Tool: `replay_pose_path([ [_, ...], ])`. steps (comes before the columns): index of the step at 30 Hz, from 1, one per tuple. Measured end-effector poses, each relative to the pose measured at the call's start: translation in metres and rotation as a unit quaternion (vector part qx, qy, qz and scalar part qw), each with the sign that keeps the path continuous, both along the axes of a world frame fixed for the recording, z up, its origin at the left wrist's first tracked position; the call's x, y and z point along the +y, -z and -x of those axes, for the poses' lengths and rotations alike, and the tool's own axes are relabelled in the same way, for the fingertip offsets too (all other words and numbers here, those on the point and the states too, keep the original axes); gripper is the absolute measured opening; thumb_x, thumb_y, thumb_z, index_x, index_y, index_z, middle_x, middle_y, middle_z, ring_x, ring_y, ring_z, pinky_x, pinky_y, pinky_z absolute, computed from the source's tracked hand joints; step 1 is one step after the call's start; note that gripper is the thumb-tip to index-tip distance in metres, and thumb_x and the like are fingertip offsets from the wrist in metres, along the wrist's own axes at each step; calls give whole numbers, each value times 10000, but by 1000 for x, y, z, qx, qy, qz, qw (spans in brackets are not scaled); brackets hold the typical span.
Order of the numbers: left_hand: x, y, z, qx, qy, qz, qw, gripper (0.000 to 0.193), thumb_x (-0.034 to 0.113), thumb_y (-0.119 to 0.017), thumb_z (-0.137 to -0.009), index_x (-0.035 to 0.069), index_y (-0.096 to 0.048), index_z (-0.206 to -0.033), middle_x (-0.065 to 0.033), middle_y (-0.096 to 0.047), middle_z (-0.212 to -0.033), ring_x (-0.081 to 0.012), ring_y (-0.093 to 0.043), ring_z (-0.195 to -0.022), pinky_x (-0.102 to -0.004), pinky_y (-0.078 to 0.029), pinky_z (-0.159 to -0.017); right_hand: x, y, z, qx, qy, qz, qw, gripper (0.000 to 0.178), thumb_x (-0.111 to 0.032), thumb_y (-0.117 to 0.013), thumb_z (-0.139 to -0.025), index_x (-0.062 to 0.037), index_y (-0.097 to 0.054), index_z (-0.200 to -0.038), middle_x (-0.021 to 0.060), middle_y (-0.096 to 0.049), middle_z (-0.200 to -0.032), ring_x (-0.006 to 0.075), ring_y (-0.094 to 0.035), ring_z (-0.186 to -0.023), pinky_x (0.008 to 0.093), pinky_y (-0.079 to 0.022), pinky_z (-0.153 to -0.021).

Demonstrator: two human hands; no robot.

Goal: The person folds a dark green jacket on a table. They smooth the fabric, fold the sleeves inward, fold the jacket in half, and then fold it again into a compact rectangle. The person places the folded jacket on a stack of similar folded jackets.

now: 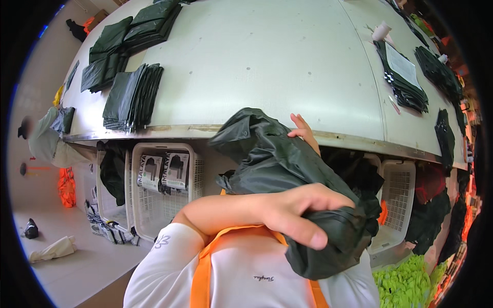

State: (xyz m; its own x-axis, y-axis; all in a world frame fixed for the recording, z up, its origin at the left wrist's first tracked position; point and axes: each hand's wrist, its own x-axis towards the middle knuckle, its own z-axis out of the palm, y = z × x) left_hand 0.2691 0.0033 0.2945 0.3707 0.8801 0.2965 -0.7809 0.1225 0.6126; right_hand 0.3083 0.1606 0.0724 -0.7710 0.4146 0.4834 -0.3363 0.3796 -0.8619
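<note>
A bunched dark green rainwear garment [267,156] of thin, shiny cloth hangs across my front, between my chest and the table edge. My left hand [305,208] reaches across from the left and grips its lower right part, thumb on top and fingers hidden in the folds. Beyond the garment's far right side my right hand [306,132] shows partly, fingers stretched and apart, the lowest touching the cloth. The garment covers most of my right forearm. A small round snap shows near the garment's upper left end.
Folded dark garments [132,97] are stacked on the left of the white table [251,66]; another stack [403,84] with a paper sheet lies right. Beneath stand white baskets [197,174], one holding packaged items [175,169]. Bright yellow-green cloth [403,282] lies lower right. A person [46,128] is far left.
</note>
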Motion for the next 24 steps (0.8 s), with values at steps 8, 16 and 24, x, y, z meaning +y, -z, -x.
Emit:
replay_pose_path([
  [8,-61,26,4,266,-175,3,948,588,121,-802,-665,-1,-465,-1131,-71,-587,-1024,-125,-536,-961,-278,-430,-843,51,-113,-273,-222,329,-64,916,233,66,-482,-813,-35,-511,-1021,35,-575,-887,145,-550,-818,272,-468,-749],
  [16,-94,60,9,596,-387,7,704,435,90,-787,-637,-3,-512,-962,-148,-588,-843,-174,-578,-775,-317,-473,-686,-24,-294,-275,-448,371,-273,766,321,46,-471,-866,19,-533,-1180,106,-604,-1133,183,-561,-1062,273,-417,-911],
  [24,-49,-103,100,500,-679,-116,525,431,230,-726,-728,8,-547,-1050,-127,-607,-950,-205,-574,-878,-328,-454,-799,58,-439,-137,-56,303,36,951,287,-125,-499,-892,46,-530,-1121,109,-598,-1047,205,-560,-958,313,-453,-823],
])
